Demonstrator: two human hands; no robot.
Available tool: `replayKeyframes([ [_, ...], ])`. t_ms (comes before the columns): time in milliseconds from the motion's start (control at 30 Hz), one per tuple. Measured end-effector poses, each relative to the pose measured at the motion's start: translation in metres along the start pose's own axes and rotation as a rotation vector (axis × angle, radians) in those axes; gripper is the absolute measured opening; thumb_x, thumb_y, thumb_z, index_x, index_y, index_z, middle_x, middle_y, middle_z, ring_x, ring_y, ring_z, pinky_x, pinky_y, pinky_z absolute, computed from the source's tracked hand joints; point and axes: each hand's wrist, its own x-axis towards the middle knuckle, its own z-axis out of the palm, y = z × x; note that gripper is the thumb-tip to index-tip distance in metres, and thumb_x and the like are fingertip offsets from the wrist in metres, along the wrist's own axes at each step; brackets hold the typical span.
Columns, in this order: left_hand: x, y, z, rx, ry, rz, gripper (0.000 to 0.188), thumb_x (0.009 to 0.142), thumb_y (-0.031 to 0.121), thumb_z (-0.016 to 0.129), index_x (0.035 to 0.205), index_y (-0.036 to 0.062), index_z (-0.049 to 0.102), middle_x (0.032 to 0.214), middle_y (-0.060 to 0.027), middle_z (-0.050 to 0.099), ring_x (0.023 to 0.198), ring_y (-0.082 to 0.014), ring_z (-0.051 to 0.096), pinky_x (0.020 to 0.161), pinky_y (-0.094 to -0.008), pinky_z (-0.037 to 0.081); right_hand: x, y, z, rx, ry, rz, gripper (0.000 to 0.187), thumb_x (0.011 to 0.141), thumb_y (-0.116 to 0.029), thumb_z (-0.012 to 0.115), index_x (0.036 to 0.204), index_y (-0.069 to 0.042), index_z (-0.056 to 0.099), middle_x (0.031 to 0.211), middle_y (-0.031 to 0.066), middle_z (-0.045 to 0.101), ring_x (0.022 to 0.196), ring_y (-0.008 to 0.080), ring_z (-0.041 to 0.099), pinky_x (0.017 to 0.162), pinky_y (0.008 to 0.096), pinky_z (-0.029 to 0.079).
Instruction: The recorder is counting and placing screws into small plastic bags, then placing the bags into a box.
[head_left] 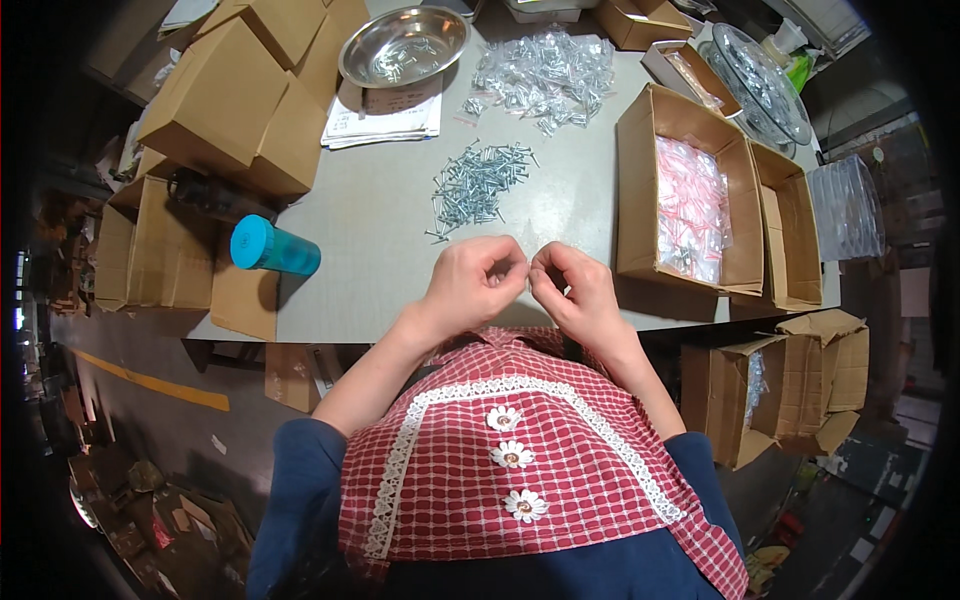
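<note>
The table (365,225) is the biggest thing here, pale and wide, reaching in front of the person from one side to the other. On its right part stands an open carton (637,190), in which lie many packets (690,205) of red and clear colour. Toward the far edge there is a broad heap of small clear bags (545,75), with metal pieces inside, and to the left of it a round steel bowl (368,45) with a few pieces at the bottom.

Smaller than these is the pile of loose screws (485,185), on the bare table between the heap and the person. It lies just beyond the hands and somewhat to their left. Its long axis runs obliquely, from near left to far right, so the narrow near end comes close to the knuckles of the left hand (478,277). The right hand (577,295) is farther from it.

Both hands are partly curled, with thumb and forefinger closed into a pinch, and their tips meet, or almost meet, in front of the apron (455,440). Whether something very small is held between these fingertips (522,270), I cannot tell.
</note>
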Motion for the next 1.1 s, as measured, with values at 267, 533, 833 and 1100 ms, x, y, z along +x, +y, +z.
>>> replayKeyframes([
  [267,-0.005,0.017,0.008,0.3,0.234,0.29,0.014,0.079,0.006,0.078,0.088,0.0021,0.068,0.081,-0.0107,0.068,0.073,-0.0252,0.066,0.065,-0.0351,0.054,0.004,-0.001,0.005,-0.184,0.268,-0.118,0.011,0.084,-0.006,0.072,0.09,-0.002,0.063,0.077,0.0122,0.065,0.063,0.0243,0.067,0.058,0.0334,0.053],
  [533,0.006,0.007,0.003,0.371,0.167,0.5,0.045,0.078,0.013,0.085,0.117,0.0015,0.067,0.113,-0.0147,0.07,0.106,-0.0355,0.067,0.091,-0.0435,0.055,0.002,0.01,0.004,0.587,0.166,0.184,0.01,0.096,-0.002,0.068,0.104,0.002,0.064,0.085,0.0029,0.068,0.076,0.0052,0.065,0.066,0.0228,0.054],
  [833,0.002,-0.002,-0.007,0.185,-0.019,0.254,0.033,0.089,0.02,0.081,0.115,0.0013,0.073,0.103,-0.0119,0.075,0.088,-0.023,0.073,0.076,-0.0338,0.057,0.005,0.003,-0.017,0.079,0.035,-0.148,0.018,0.082,-0.002,0.074,0.099,-0.006,0.077,0.1,0.0078,0.07,0.105,0.0247,0.064,0.093,0.0384,0.05],
  [1100,-0.008,-0.011,-0.015,-0.697,-0.345,-0.452,0.032,0.098,0.025,0.074,0.121,0.0029,0.068,0.097,-0.0042,0.071,0.08,-0.0102,0.07,0.067,-0.025,0.055,0.006,0.011,-0.006,0.035,-0.006,-0.135,0.01,0.086,-0.009,0.074,0.095,-0.008,0.074,0.104,0.0051,0.073,0.124,0.0297,0.059,0.118,0.0505,0.033],
])
